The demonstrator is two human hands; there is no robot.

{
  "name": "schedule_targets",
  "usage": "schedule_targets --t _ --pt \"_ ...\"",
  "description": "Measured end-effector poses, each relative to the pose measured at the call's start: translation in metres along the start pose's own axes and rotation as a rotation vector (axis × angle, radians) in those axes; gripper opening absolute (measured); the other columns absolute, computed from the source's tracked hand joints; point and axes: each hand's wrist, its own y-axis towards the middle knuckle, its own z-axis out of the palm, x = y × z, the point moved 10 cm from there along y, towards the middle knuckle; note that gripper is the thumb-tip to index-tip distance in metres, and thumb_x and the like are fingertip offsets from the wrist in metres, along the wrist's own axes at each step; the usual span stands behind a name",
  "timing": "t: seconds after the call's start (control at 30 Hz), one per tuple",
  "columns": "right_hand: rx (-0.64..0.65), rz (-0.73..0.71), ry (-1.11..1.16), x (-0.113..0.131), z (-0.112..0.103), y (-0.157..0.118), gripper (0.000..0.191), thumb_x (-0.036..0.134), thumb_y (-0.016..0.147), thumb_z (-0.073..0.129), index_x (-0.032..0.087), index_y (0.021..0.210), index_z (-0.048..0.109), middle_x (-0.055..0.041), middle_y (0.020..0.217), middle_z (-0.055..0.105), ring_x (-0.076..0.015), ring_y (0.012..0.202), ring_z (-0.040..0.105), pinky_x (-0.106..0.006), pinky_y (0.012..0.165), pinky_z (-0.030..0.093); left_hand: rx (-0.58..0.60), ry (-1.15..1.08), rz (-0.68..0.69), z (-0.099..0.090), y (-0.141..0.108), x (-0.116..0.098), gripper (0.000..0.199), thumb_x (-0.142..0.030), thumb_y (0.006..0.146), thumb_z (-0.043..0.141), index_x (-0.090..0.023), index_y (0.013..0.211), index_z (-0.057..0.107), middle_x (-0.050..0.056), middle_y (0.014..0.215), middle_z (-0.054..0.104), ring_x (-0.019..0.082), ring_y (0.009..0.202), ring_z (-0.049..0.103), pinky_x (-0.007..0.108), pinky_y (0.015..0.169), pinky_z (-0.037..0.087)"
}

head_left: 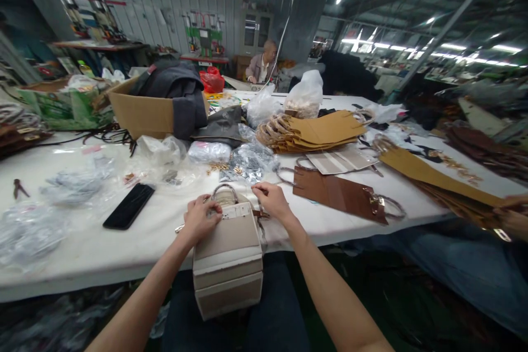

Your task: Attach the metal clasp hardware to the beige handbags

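The beige bag (pixel 229 264) overhung the near edge of the bench (pixel 124 250); it could slip if the left hand (pixel 203 217) slackened its grip on the top; the right hand (pixel 273 202) pinched beside it, on what I couldn't tell.

Boxy beige bag (pixel 229 264) — looped handle (pixel 225 185) at far end — overhangs table (pixel 136 256) edge.

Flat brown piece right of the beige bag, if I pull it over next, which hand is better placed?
Probably your right hand: it is nearer the flat brown piece, while your left hand is farther off, on the beige bag.
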Motion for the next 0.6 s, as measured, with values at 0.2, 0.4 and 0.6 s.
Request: schedule_targets --t 0.2,0.4,0.6 --pt "0.072 -0.069 -0.043 0.021 0.025 0.019 0.024 0.030 0.103 0.065 0.022 0.107 0.087 -0.0089 0.114 0.087 -0.0268 0.108 0.079 -0.040 0.102 0.058 0.004 -0.035 -0.026 -0.005 -0.006 -0.004 0.016 -0.028 0.093 0.074 -0.032 0.104 0.085 0.005 0.169 0.054 0.039 0.157 0.044 0.060 0.128 0.042" --pt "0.122 -0.100 -0.214 0.033 0.049 0.060 0.025 0.022 0.104 0.065 0.023 0.112 0.088 -0.0105 0.123 0.086 -0.0277 0.117 0.078 -0.039 0.109 0.057 -0.002 -0.066 -0.019 -0.002 -0.006 -0.001 0.016 -0.028 0.092 0.075 -0.033 0.104 0.085 0.006 0.170 0.052 0.040 0.157 0.043 0.064 0.123 0.045" --pt "0.113 0.174 -0.595 0.005 0.040 0.080 0.034 0.016 0.102 0.064 0.018 0.128 0.086 -0.0207 0.133 0.081 -0.0378 0.125 0.077 -0.046 0.106 0.057 -0.016 -0.087 -0.016 0.000 -0.007 0.001 0.014 -0.028 0.093 0.075 -0.032 0.101 0.085 0.005 0.168 0.054 0.040 0.156 0.043 0.063 0.121 0.046"
